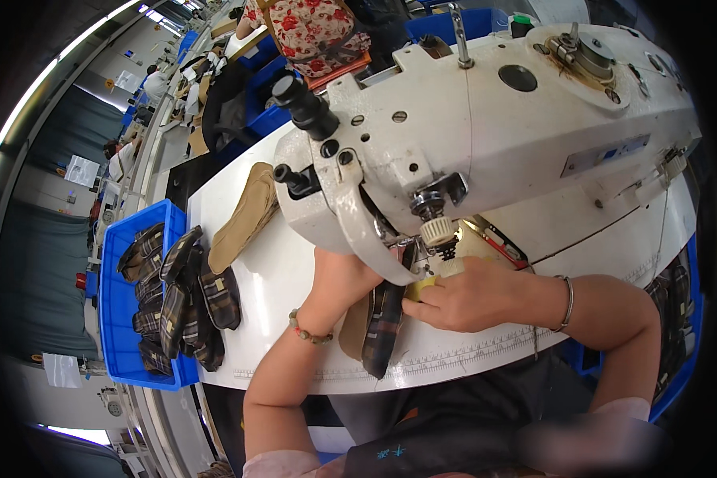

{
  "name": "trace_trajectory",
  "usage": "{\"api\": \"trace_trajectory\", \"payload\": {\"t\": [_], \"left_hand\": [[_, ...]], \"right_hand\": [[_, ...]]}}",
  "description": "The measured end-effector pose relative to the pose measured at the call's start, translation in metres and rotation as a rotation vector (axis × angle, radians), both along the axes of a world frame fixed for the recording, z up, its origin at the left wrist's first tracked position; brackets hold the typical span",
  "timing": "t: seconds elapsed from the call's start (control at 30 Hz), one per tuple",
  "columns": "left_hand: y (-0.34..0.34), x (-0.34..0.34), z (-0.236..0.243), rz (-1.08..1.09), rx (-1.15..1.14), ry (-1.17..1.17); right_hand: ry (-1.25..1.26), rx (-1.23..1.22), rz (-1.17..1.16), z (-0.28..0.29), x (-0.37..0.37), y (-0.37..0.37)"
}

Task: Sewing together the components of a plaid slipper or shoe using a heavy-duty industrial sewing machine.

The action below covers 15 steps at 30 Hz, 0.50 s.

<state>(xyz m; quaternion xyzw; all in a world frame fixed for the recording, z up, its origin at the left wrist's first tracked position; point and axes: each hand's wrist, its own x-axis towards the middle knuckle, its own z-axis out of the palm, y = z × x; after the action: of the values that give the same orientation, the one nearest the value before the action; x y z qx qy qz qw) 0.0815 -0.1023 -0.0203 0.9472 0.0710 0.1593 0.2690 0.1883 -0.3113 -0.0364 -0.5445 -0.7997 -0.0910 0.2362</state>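
Note:
A plaid cloth shoe [384, 338] with a tan sole lies under the head of a white sewing machine [502, 143], one end toward me. My left hand [344, 275] grips it from the left; the machine's curved guard hides most of the fingertips. From the right, my right hand [472, 296] has its fingers bent in, the tips at the shoe's plaid edge close to the needle area. Something yellow [424, 284] shows just above those fingers, partly covered. The far end of the shoe is hidden behind the machine head.
A tan shoe sole [247, 215] lies left of the machine on the white table [279, 358]. Several plaid shoes [185, 299] are heaped over a blue bin [119, 319] on the left. Red-handled snippers [498, 243] rest behind my right hand. Another person [315, 36] sits beyond the machine.

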Motion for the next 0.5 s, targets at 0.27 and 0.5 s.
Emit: {"api": "trace_trajectory", "payload": {"t": [0.27, 0.5], "left_hand": [[-0.006, 0.0, 0.005, 0.0, -0.009, -0.03], [-0.012, -0.001, 0.011, 0.016, -0.031, -0.005]], "right_hand": [[0.034, 0.022, -0.144, -0.008, -0.012, 0.002], [0.121, -0.221, -0.143, 0.003, -0.017, 0.001]]}}
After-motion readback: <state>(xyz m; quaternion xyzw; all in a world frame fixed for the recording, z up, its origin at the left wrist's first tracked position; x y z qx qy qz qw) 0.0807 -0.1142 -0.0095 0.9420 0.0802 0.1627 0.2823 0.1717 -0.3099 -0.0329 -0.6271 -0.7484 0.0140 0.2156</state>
